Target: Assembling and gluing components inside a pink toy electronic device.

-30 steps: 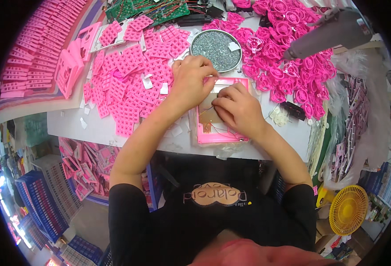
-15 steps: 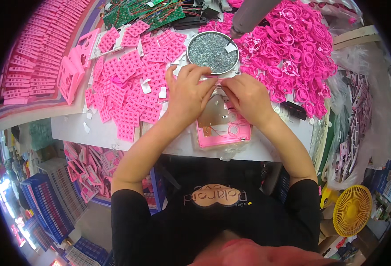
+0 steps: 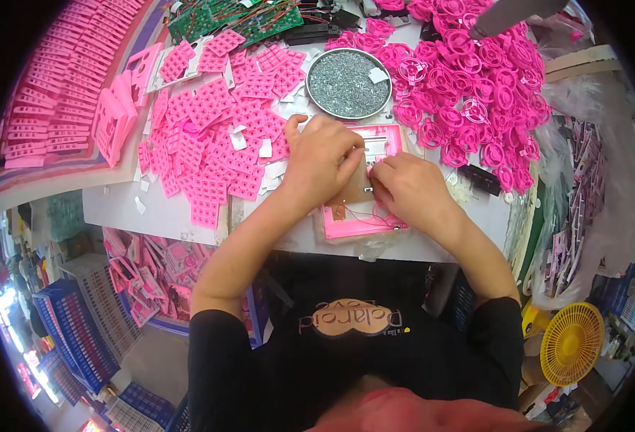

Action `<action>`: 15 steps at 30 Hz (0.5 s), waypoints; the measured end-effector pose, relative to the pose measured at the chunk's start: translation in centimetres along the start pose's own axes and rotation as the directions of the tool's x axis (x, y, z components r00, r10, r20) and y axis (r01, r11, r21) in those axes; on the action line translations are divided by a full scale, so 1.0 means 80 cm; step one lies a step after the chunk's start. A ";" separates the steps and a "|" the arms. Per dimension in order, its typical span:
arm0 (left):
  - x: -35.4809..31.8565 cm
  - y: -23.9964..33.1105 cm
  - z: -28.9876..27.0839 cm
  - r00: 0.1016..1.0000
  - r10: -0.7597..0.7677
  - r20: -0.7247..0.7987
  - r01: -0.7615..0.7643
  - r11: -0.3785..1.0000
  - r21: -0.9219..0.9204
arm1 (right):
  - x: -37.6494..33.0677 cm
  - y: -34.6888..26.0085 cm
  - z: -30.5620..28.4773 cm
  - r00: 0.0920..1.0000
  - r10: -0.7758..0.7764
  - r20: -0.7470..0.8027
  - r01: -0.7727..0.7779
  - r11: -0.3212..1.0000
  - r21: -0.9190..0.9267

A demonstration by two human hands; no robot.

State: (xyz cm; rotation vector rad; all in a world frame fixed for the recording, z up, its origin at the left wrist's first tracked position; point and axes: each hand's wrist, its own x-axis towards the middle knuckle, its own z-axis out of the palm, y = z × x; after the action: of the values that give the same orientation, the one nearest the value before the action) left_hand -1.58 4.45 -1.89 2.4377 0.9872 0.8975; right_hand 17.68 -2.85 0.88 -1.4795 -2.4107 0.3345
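Where both hands converge, one pink case (image 3: 353, 230) lies flat on the worktop (image 3: 113, 209), brown board (image 3: 352, 193) inside.
Left hand (image 3: 324, 160): over the case's upper left, fingers bunched; right hand (image 3: 412, 185): over its right side, fingers curled close to the board; whether either grasps anything, cannot tell. Presumably ranged for short reach: dish (image 3: 307, 85) of metal bits (image 3: 346, 81), just beyond the case; keypads (image 3: 206, 108), left; rings (image 3: 468, 119), right. Changed since half a second ago: right hand nearer the case's middle, formerly at its far edge; grey tool (image 3: 520, 14) farther right of the case.
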 end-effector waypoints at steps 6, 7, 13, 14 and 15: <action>0.025 0.002 0.002 0.940 0.230 0.254 -0.276 0.947 0.166 | -0.019 -0.014 0.015 0.965 0.143 -0.222 -0.122 0.987 0.107; 0.029 0.002 0.002 0.915 0.262 0.307 -0.334 0.920 0.208 | -0.018 -0.016 0.014 0.966 0.154 -0.207 -0.135 0.985 0.103; 0.049 0.015 0.007 0.790 0.335 0.514 -0.525 0.803 0.284 | -0.014 -0.016 0.010 0.969 0.203 -0.142 -0.194 0.978 0.075; 0.051 0.017 0.009 0.778 0.324 0.538 -0.532 0.796 0.289 | -0.015 -0.015 0.010 0.968 0.205 -0.143 -0.196 0.978 0.072; 0.054 0.016 0.011 0.777 0.273 0.568 -0.482 0.838 0.255 | -0.014 -0.015 0.010 0.968 0.206 -0.144 -0.198 0.978 0.068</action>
State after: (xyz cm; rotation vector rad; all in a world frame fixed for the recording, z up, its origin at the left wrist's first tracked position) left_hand 2.00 6.60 -0.02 3.0531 0.4966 0.1018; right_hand 16.92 -4.43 0.40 -1.6674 -2.1237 0.3160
